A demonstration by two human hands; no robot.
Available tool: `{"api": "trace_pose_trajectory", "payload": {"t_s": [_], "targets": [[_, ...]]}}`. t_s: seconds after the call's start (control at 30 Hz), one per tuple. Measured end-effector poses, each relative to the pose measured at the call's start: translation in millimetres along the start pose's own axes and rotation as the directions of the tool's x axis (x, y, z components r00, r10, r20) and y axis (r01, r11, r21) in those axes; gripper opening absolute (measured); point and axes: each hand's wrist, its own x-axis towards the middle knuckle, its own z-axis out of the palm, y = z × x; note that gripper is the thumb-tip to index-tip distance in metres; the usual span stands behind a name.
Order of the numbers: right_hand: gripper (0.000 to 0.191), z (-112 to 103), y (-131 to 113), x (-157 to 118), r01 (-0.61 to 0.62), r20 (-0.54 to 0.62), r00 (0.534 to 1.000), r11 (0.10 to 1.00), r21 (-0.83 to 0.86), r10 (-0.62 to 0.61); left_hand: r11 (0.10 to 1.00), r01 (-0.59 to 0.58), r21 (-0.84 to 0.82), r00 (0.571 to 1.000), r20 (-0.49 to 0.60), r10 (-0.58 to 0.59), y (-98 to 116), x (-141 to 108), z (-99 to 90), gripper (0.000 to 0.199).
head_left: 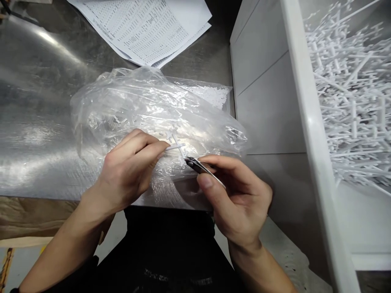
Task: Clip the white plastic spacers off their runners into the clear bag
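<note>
clippers [195, 164] sit pinched between the thumb and fingers of the right hand [241, 203], their tip at the near end of a branched white piece [176, 145]. the left hand [131, 167] pinches one stem of that piece in its fingertips, just above a crumpled clear plastic bag [128, 97] on the metal desk [36, 101]. printed sheets [146, 28] lie beyond the bag; to the right, a white bin [310, 118] holds a heap of thin white pieces [357, 101].
</note>
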Motion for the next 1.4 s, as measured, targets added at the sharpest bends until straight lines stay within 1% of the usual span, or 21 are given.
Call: {"api": "trace_pose_trajectory", "payload": {"t_s": [0.1, 0.2, 0.33, 0.43, 0.53, 0.63, 0.77, 0.83, 0.9, 0.97, 1.03, 1.07, 1.1, 1.13, 1.17, 1.2, 1.23, 1.27, 1.3, 1.37, 1.4], "targets": [[0.025, 0.4, -0.3, -0.3, 0.003, 0.057, 0.998, 1.0, 0.01, -0.004, 1.0, -0.008, -0.005, 1.0, -0.004, 0.008, -0.9, 0.5, 0.3, 0.022], [0.024, 0.4, -0.4, -0.3, 0.006, 0.071, 0.997, 1.0, -0.004, -0.006, 1.0, -0.028, -0.014, 0.999, -0.02, 0.028, -1.7, 0.5, 1.2, 0.023], [0.022, 0.3, -0.4, 0.1, 0.025, 0.055, 0.998, 0.998, -0.051, -0.022, 0.999, -0.001, 0.043, 1.0, -0.003, 0.001, -1.0, 0.0, 3.2, 0.029], [0.017, 2.0, 0.8, 1.8, 0.0, 0.03, 1.0, 0.999, -0.043, 0.002, 0.997, 0.011, 0.074, 1.0, 0.02, -0.012, 0.4, 0.9, 4.0, 0.029], [0.013, 4.0, 2.5, 3.7, -0.044, 0.003, 0.999, 0.999, 0.004, 0.044, 0.999, 0.029, 0.043, 0.999, 0.016, -0.03, 0.4, 2.2, 3.0, 0.024], [0.016, 3.8, 4.3, 3.0, -0.044, -0.052, 0.998, 0.998, 0.048, 0.046, 0.997, 0.062, -0.039, 0.997, -0.037, -0.063, -0.4, 3.4, -0.1, 0.019], [0.017, 0.8, 8.5, -1.5, -0.031, -0.084, 0.996, 0.999, 0.034, 0.034, 0.986, 0.108, -0.129, 0.992, -0.044, -0.114, 5.8, 3.5, -10.2, 0.014], [0.018, -1.4, 11.2, -4.0, -0.019, -0.091, 0.996, 1.0, 0.0, 0.019, 0.984, 0.116, -0.135, 0.991, -0.049, -0.123, 15.7, -0.8, -20.5, 0.014], [0.019, -3.8, 13.5, -6.6, 0.002, -0.099, 0.995, 0.999, -0.033, -0.005, 0.985, 0.132, -0.108, 0.988, -0.07, -0.14, 30.6, -12.1, -35.8, 0.018], [0.02, -5.4, 14.1, -9.7, 0.012, -0.11, 0.994, 0.997, -0.076, -0.021, 0.979, 0.2, -0.033, 0.971, -0.123, -0.203, 47.9, -33.3, -55.3, 0.019], [0.021, -4.8, 12.2, -13.4, 0.003, -0.138, 0.99, 0.992, -0.125, -0.021, 0.944, 0.324, 0.055, 0.925, -0.227, -0.305, 62.4, -66.4, -75.9, 0.018], [0.021, -3.4, 10.4, -15.3, -0.005, -0.155, 0.988, 0.989, -0.145, -0.018, 0.909, 0.407, 0.09, 0.881, -0.301, -0.365, 66.7, -87.6, -85.4, 0.017], [0.022, -1.4, 8.5, -17.2, -0.014, -0.174, 0.985, 0.987, -0.162, -0.015, 0.858, 0.499, 0.118, 0.823, -0.374, -0.427, 68.1, -111.6, -94.0, 0.015], [0.023, 0.9, 6.7, -18.9, -0.028, -0.193, 0.981, 0.984, -0.174, -0.006, 0.792, 0.593, 0.146, 0.752, -0.452, -0.48, 66.4, -138.2, -101.4, 0.012], [0.024, 3.3, 5.4, -20.5, -0.034, -0.219, 0.976, 0.983, -0.181, -0.007, 0.702, 0.69, 0.176, 0.668, -0.529, -0.523, 61.6, -166.4, -107.6, 0.01], [0.024, 5.5, 4.8, -21.8, -0.025, -0.246, 0.969, 0.982, -0.187, -0.022, 0.645, 0.735, 0.208, 0.632, -0.553, -0.542, 54.1, -195.2, -112.6, 0.012], [0.024, 7.1, 5.2, -22.8, -0.015, -0.267, 0.963, 0.981, -0.193, -0.037, 0.631, 0.727, 0.27, 0.654, -0.553, -0.517, 44.5, -223.1, -116.5, 0.016], [0.025, 7.9, 6.6, -23.4, -0.011, -0.276, 0.96, 0.98, -0.199, -0.045, 0.625, 0.696, 0.353, 0.706, -0.494, -0.508, 33.6, -248.3, -119.3, 0.019], [0.026, 7.8, 8.9, -23.6, 0.002, -0.27, 0.961, 0.979, -0.204, -0.059, 0.621, 0.688, 0.375, 0.72, -0.455, -0.524, 22.4, -269.0, -120.9, 0.018], [0.028, 5.4, 15.0, -22.8, 0.032, -0.22, 0.972, 0.975, -0.22, -0.081, 0.649, 0.657, 0.383, 0.753, -0.376, -0.541, 2.2, -291.6, -121.3, 0.016], [0.028, 3.6, 18.0, -21.8, 0.047, -0.185, 0.979, 0.972, -0.229, -0.091, 0.674, 0.644, 0.362, 0.765, -0.345, -0.545, -5.3, -291.8, -120.7, 0.015]]}}
